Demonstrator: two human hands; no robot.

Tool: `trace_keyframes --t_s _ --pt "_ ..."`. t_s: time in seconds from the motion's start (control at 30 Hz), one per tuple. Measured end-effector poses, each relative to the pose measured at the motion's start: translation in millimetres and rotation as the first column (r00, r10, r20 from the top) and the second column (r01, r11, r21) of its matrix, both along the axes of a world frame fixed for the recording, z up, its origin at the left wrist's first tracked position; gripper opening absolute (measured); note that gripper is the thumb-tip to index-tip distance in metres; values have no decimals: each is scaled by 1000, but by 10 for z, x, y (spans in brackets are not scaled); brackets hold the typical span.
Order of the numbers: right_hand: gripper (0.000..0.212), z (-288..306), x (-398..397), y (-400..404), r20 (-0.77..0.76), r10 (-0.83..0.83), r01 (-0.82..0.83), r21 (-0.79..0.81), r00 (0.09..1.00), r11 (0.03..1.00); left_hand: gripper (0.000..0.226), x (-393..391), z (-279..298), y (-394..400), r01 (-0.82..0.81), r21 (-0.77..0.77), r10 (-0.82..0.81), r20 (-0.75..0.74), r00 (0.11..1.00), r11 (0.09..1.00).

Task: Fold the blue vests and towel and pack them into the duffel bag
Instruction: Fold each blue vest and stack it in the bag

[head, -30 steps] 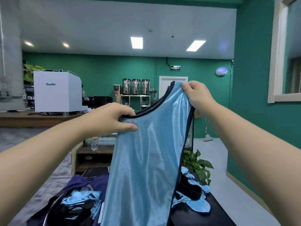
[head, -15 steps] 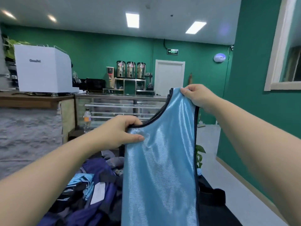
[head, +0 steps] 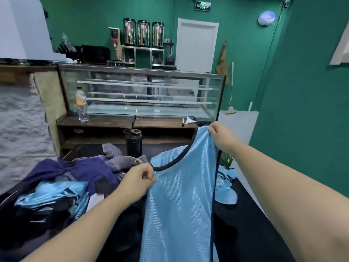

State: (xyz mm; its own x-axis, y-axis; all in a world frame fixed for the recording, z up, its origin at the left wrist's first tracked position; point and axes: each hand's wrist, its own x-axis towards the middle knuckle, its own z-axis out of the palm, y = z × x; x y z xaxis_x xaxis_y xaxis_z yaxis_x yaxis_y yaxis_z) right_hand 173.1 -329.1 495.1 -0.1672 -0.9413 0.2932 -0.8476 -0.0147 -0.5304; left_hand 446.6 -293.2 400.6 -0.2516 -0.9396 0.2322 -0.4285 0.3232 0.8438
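Lowered, both hands (head: 139,178) pinch the vest (head: 181,201) (right higher).

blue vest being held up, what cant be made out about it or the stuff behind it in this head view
- Blue vest: its hem is cut off by the bottom edge of the head view.
- Left hand fingers: tips curl out of sight behind the vest's edge.
- Duffel bag: its opening is buried under clothes.
- Second vest: mostly hidden behind the held vest.

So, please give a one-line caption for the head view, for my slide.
Two hands, left and right, hold up a shiny light-blue vest.
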Motion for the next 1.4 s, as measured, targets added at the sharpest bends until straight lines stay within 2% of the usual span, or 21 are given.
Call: trace_keyframes --t_s 0.2,0.47,0.73,0.83,0.93,1.23,1.4 --pt "28 -302 -64 -541 -27 8 -10 -70 1000 997 46 -89 -450 -418 -104 29 105 -26 994 994" --pt "22 -919 -140 -1032 -31 61 -62 -32 998 998 37 -192 -990 -746 -115 -25 114 -26 993 993" --pt "33 -1426 -185 -1180 47 96 -98 50 994 994 42 -159 -1469 -911 -120 100 130 -101 986 988" --pt "25 -1464 -118 -1101 97 118 -128 111 988 985 43 -105 -1665 -975 -107 171 125 -98 987 979" --pt "21 -1411 -30 -972 94 144 -154 106 985 982 48 -29 -1883 -1040 -89 277 117 -87 989 957" --pt "5 -1337 209 -191 11 373 -372 79 928 925 42 108 -2021 -1171 -34 403 93 -129 987 915" --pt "32 -1664 312 190 -148 565 -533 208 812 820 42 103 -1991 -1153 -19 409 78 -129 989 912"
